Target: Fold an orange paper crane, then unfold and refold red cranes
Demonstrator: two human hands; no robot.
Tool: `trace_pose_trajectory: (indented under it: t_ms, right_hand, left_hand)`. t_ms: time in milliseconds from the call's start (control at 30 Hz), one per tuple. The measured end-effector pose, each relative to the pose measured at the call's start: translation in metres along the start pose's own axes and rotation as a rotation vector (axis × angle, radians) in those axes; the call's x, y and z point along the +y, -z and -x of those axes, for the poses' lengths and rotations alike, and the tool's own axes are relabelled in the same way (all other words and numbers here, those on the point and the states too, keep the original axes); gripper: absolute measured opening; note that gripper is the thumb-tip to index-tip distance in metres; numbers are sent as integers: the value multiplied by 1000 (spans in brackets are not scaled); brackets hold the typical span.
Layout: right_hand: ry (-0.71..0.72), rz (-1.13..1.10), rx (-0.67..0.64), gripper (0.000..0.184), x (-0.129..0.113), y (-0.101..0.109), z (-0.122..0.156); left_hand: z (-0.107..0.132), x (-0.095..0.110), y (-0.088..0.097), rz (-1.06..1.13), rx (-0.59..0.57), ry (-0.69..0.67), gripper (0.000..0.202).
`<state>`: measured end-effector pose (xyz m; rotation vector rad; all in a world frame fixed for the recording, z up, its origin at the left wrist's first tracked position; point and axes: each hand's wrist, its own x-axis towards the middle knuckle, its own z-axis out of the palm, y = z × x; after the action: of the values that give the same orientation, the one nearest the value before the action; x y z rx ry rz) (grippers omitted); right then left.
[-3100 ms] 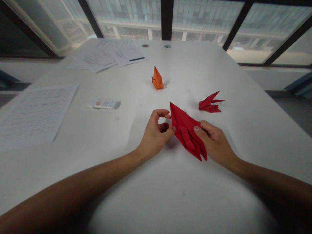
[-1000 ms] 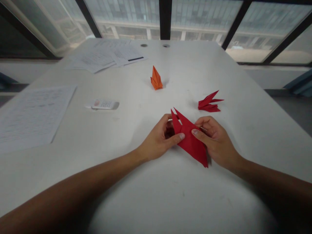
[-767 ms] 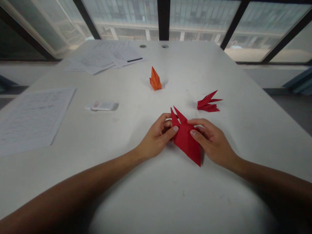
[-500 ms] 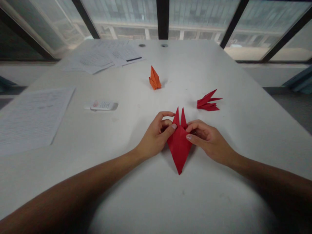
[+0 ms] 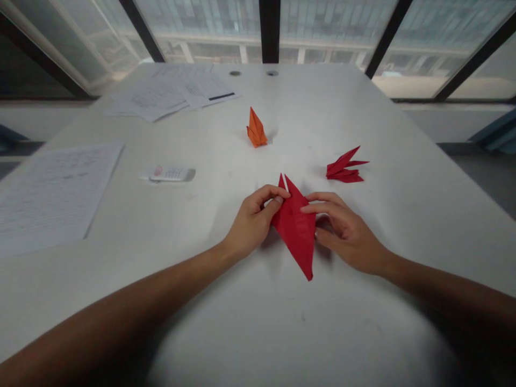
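L hand [image 5: 253, 220]: thumb & fingers closed on L edge of red origami model [image 5: 294, 228], pinching it. R hand [image 5: 346, 231]: fingers part-curled, index finger [image 5: 308, 208] against model's R side; can't tell if gripping. Model sits between hands, over white table [image 5: 363, 322], 2 points up, 1 down. Nearby: red folded piece [image 5: 342, 167] to upper R, orange origami figure [image 5: 256, 129] ahead, white keypad device [image 5: 167, 173] & printed sheets [image 5: 56, 193] to L.

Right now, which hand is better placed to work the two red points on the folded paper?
Probably the left hand: its thumb rests on the folded red paper just below both points, while the right hand's fingers touch only its right edge, farther off.
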<state>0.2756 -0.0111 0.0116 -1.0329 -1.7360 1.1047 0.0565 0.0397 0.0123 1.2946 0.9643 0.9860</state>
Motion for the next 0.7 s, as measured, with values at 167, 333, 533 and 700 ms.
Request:
trace_pose_trajectory:
  t_ms: [167,333,533,700]
  right_hand:
    - [64,188,33,21,-2,3,-1]
    - [1,162,176,9,-7,-1,-4]
    - [-91,72,248,16,-11,-3,-7]
    - [-215,-120,201,22,-6,-6,-5]
  left_hand:
    - [2,4,1,-88,-66,-22,19]
    - [9,5,6,-63,-295,-110,35]
    - [12,-1,3,-177,-374,-96,49]
    - [8,-6,0,-126,-249,-78,24]
